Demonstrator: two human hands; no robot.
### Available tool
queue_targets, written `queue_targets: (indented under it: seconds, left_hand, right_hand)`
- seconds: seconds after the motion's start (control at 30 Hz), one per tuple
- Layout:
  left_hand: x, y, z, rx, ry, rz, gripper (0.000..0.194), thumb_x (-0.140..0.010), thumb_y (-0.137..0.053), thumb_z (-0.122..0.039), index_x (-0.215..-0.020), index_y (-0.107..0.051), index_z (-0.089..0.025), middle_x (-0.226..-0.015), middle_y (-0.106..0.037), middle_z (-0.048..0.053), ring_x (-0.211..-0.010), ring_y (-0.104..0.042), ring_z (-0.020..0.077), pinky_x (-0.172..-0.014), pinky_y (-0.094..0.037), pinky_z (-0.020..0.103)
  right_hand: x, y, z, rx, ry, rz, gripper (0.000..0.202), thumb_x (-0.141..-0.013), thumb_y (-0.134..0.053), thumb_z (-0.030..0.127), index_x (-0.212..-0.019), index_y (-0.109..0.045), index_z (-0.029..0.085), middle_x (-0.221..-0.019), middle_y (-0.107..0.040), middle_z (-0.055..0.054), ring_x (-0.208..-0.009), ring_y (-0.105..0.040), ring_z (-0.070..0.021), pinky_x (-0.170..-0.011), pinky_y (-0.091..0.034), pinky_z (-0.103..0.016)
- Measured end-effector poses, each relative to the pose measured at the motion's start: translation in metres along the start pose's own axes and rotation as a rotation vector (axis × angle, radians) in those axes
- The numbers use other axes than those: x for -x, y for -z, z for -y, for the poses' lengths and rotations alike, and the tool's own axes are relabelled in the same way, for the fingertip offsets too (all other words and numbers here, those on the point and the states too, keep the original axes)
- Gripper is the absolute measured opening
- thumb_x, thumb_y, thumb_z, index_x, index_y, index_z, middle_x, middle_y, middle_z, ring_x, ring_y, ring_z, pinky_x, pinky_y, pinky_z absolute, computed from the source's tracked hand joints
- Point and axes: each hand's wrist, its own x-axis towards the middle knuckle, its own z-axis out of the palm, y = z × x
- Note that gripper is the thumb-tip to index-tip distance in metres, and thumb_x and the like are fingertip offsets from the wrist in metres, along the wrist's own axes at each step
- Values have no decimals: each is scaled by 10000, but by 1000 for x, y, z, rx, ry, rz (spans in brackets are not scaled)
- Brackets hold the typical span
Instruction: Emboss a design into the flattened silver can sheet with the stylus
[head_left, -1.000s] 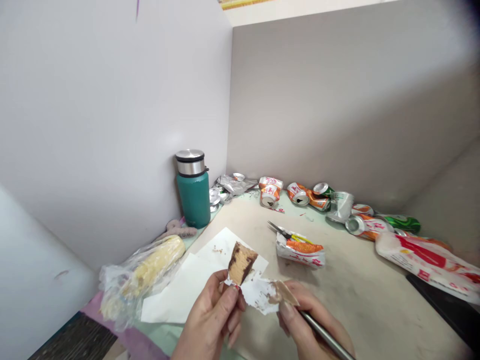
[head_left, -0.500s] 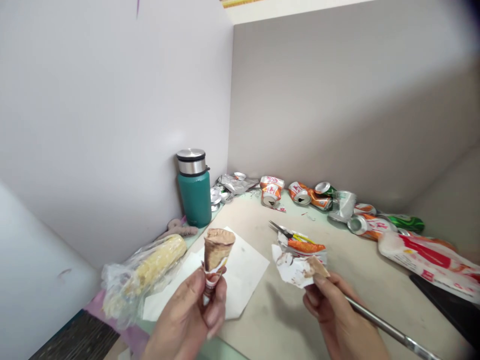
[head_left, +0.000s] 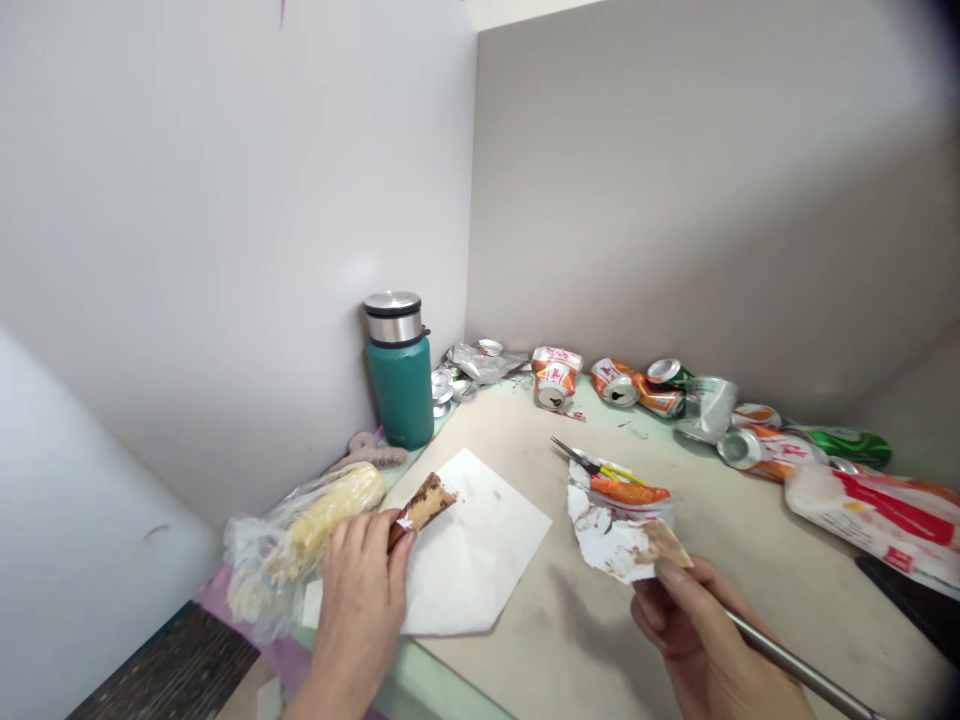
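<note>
My left hand (head_left: 367, 580) is closed around a brown, partly wrapped wafer cone (head_left: 427, 505). The cone lies tilted, its wide end pointing up and right, just above or on a sheet of white paper (head_left: 480, 560); contact cannot be made out. Between thumb and fingers of my right hand (head_left: 697, 620) is a torn, brown-stained piece of white wrapper (head_left: 619, 545). A thin metal rod (head_left: 795, 660) also runs out of that hand toward the lower right; its tip is hidden. Pointed tweezers with yellow grips (head_left: 592, 466) rest on an orange wrapper (head_left: 630, 492) behind the torn piece.
A teal bottle (head_left: 401, 395) stands by the left wall. Corn in clear plastic (head_left: 322, 520) lies left of the paper. Crushed cans, among them an orange-white can (head_left: 556, 380), line the back. A red-white packet (head_left: 877, 520) and a black flat object (head_left: 911, 610) are at right.
My left hand has turned over and tipped the cone from upright to lying on its side, low over the paper. The right hand still holds the torn wrapper and rod. The view has shifted slightly.
</note>
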Motion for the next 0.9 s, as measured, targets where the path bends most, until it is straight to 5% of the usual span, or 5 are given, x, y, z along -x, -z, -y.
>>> queue_targets:
  seconds: [0.23, 0.37, 0.47, 0.57, 0.9]
  left_hand:
    - [-3, -1, -2, -124, 32, 16, 295, -869, -479, -311, -1050, -623, -127, -886, -609, 144, -864, -492, 329, -759, -377, 465]
    - [0, 20, -18, 297, 94, -42, 367, -856, -513, -363, -1149, -605, -163, -1072, -608, 150, -1018, -516, 313, -917, -362, 457]
    - [4, 33, -38, 880, 383, 382, 367, -867, -492, -447, -1082, -649, -194, -909, -667, 103, -787, -608, 240, -721, -478, 373]
    - [8, 35, -52, 1333, 651, 532, 393, -857, -513, -473, -1103, -617, -184, -862, -666, 74, -733, -630, 213, -638, -513, 337]
    - [25, 18, -64, 627, 279, -32, 86, -806, -603, -230, -724, -616, -205, -657, -654, -24, -606, -618, 125, -555, -474, 192]
  right_hand:
    - [8, -4, -8, 145, 0, 51, 276, -680, -705, 477, -623, -606, 226, -597, -510, 0, -564, -452, -153, -511, -395, -253]
    - [20, -16, -14, 277, 53, 104, 273, -690, -687, 477, -641, -644, 212, -524, -502, 8, -511, -458, -150, -477, -376, -251]
    - [29, -29, -18, 337, 70, 176, 306, -708, -664, 484, -608, -641, 195, -477, -489, 18, -463, -440, -133, -441, -354, -240]
    - [34, -40, -23, 470, 140, 138, 335, -732, -642, 484, -569, -611, 193, -463, -489, 26, -440, -442, -121, -411, -341, -221]
    - [32, -48, -39, 799, 849, 231, 117, -840, -559, 206, -734, -605, 195, -692, -594, -14, -597, -565, -123, -577, -438, -193]
